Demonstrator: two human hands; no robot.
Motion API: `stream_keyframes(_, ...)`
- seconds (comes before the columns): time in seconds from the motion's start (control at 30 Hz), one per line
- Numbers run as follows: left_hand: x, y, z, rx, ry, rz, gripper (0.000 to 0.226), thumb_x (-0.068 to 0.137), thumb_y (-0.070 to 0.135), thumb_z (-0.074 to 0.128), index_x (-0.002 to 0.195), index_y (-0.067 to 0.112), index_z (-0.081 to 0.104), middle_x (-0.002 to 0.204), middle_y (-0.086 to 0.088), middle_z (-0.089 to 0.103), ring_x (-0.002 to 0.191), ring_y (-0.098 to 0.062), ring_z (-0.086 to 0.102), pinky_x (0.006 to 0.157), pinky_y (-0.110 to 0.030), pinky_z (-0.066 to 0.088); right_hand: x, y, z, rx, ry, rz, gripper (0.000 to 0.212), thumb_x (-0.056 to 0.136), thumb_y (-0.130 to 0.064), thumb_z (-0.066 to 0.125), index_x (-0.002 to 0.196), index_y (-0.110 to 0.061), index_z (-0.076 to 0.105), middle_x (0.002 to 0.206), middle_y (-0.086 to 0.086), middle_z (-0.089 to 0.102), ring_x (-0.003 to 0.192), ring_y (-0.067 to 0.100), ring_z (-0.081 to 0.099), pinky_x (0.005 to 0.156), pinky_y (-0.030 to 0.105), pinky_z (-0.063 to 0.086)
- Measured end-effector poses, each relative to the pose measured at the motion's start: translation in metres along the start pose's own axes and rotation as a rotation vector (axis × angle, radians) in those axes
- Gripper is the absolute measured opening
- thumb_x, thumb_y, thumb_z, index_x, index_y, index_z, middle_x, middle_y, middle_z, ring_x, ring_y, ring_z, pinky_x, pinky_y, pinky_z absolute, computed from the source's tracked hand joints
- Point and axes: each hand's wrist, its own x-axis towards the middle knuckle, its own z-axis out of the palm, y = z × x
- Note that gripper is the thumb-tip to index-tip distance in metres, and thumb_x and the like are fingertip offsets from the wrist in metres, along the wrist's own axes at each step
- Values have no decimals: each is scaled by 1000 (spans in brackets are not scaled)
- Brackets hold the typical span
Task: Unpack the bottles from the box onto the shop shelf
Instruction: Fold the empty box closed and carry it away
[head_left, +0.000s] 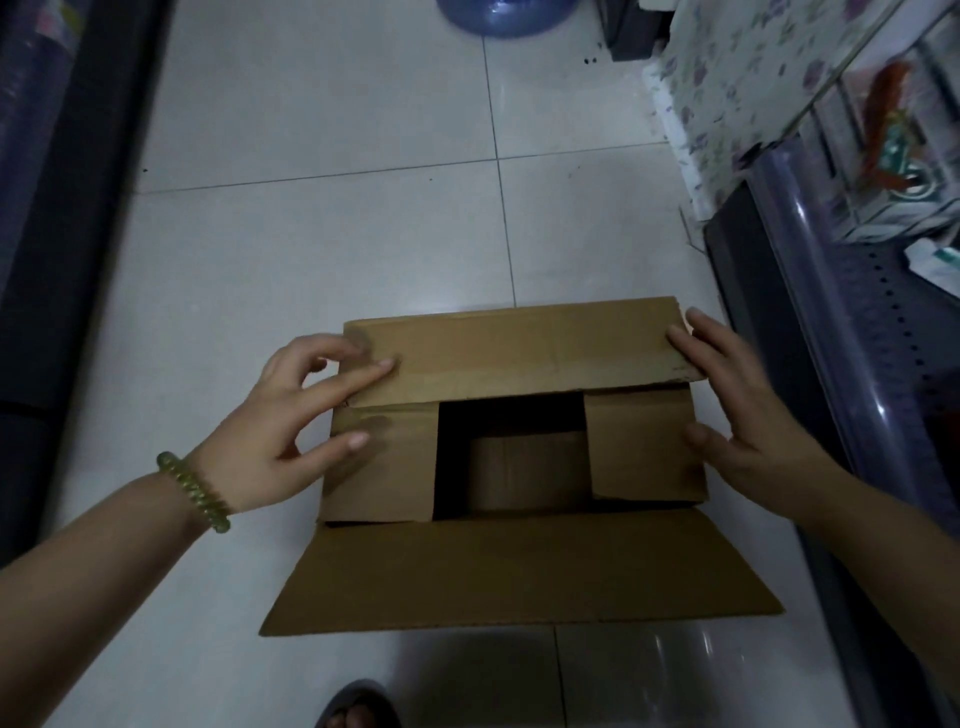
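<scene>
The box (514, 457) sits on the floor (311, 234), its near flap open toward six o'clock. Left hand (291, 415) and right hand (743, 415), fingers spread and gripping nothing, press its flaps at nine and three o'clock.

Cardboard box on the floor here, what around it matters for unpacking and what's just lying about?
Job: cardboard box; left hand and right hand on its flaps; shop shelf.
Lying about: blue water jug; floral cloth; sandalled foot.
</scene>
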Motion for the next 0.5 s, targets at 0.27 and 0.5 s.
stream_keyframes(0.27, -27, -19, -5, 77, -312, 48, 115, 59, 79, 62, 152, 33, 11, 162, 10, 6, 150, -16, 2, 122, -43, -3, -4, 13, -4, -138, -103, -30, 87, 80, -80, 30, 150, -40, -1, 160, -16, -6, 148, 5, 1, 114, 32, 13)
stream_keyframes(0.5, -32, -1, 15, 26, -295, -5, 164, 20, 64, 88, 153, 20, 3, 163, -2, -3, 150, -26, -4, 117, -49, 1, -5, 6, 8, -117, -44, 47, 95, 77, -80, 35, 152, -30, 4, 160, -18, -7, 147, 2, 1, 116, 35, 16)
